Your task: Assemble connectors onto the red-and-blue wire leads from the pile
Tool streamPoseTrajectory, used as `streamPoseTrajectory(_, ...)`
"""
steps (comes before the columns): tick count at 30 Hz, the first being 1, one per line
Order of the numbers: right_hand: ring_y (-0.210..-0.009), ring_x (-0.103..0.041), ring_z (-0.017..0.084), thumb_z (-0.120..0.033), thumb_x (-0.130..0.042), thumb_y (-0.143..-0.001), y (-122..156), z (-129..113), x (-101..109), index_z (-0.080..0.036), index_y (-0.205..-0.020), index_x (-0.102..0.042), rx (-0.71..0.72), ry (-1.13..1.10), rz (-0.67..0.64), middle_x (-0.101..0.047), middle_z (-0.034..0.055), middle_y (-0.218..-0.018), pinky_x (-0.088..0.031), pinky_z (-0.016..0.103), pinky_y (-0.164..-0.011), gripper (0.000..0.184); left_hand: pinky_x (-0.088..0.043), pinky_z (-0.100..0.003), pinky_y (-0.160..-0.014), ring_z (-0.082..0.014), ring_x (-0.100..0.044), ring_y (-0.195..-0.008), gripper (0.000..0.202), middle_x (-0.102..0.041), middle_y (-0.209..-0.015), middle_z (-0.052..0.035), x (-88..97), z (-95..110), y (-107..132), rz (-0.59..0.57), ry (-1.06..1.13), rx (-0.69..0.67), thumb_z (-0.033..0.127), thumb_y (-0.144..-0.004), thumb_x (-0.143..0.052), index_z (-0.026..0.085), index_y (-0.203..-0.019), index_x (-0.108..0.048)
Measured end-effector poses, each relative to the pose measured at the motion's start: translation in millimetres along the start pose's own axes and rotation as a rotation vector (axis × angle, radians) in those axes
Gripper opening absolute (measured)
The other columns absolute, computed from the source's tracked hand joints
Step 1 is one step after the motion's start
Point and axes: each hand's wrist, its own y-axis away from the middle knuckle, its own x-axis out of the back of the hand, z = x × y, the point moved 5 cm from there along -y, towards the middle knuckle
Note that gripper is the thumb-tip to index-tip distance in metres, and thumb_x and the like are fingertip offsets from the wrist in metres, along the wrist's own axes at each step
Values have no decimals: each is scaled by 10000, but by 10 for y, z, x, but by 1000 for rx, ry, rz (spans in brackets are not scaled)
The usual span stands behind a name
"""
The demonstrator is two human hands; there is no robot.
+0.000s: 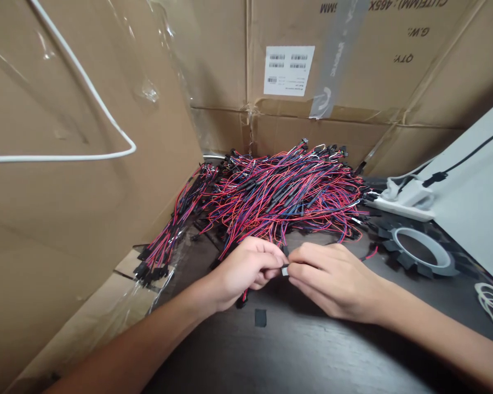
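My left hand (pixel 250 271) is closed in a pinch on a thin wire harness, most of which its fingers hide. Red wire and a black connector (pixel 242 299) of it poke out below that hand. Fingertip to fingertip with it, my right hand (pixel 337 282) pinches a small piece of tape (pixel 285 270), dark with a pale grey side showing, at the harness. Short red and black wire ends (pixel 370 255) stick out beyond the right hand. A square of black tape (pixel 260 318) lies on the dark table (pixel 308 355) just below the hands.
Behind the hands is a large heap of red, blue and black wire harnesses (pixel 287 191), with a smaller bundle (pixel 164 241) at left. A tape roll (pixel 421 251) with cut black pieces around its rim lies at right, near a white power strip (pixel 406 202). Cardboard boxes (pixel 217 54) wall the back and left.
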Motion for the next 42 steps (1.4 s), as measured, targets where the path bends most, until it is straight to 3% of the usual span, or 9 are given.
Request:
streamPoseTrajectory(5, -698, -465, 156, -88, -466, -890, -15, -10, 48, -131, -868, -604, 5, 1, 105, -609, 76, -858, -322, 269, -557, 147, -50, -217, -407, -5, -174, -368, 175, -364, -458, 74, -8, -21, -4, -24, 33, 7, 191, -659, -556, 140, -528, -452)
streamPoseTrajectory(13, -721, -496, 155, -78, -424, -921, -47, -40, 97, -112, -866, -611, 63, -97, 38, -618, 97, -865, -394, 261, -600, 198, -48, -206, -399, 2, -188, -361, 158, -387, -481, 68, -13, -68, -6, -74, 28, 68, 192, -691, -558, 135, -572, -471)
streamPoseTrajectory(19, -723, -505, 175, -56, -424, -905, -62, -51, 80, -101, -828, -618, 68, -33, 104, -606, 98, -763, -424, 289, -631, 214, -59, -193, -390, 3, -199, -351, 83, -412, -468, 62, -15, -88, -21, -38, 47, 79, 140, -640, -532, 133, -569, -489)
streamPoseTrajectory(24, -738, -496, 186, -30, -417, -881, -44, -53, 42, -99, -845, -596, 29, -79, 120, -609, 111, -810, -436, 313, -647, 195, -60, -183, -383, 0, -202, -344, 30, -420, -457, 60, -15, -120, -27, -37, 70, 105, 109, -603, -504, 133, -593, -519)
streamPoseTrajectory(28, -740, -496, 186, -43, -398, -898, -21, -44, 19, -109, -859, -557, -68, -161, 130, -587, 103, -814, -434, 306, -634, 176, -61, -187, -386, 0, -196, -348, 30, -414, -458, 60, -18, -130, -36, -55, 50, 93, 125, -630, -514, 123, -619, -542)
streamPoseTrajectory(36, -667, -500, 128, -110, -425, -909, -7, 81, -10, -164, -804, -509, -447, -464, 106, -547, 24, -756, -400, 243, -607, 145, -86, -200, -392, -15, -217, -370, 125, -446, -489, 45, -22, -79, -33, -28, 6, -16, 230, -709, -527, 122, -657, -562)
streamPoseTrajectory(42, -592, -459, 111, -141, -461, -893, -21, 133, -23, -164, -743, -522, -591, -536, 45, -535, -9, -667, -346, 224, -549, 163, -152, -179, -391, -26, -262, -395, 91, -407, -462, 69, -18, -33, -21, 45, -149, -103, 206, -632, -575, 131, -599, -535)
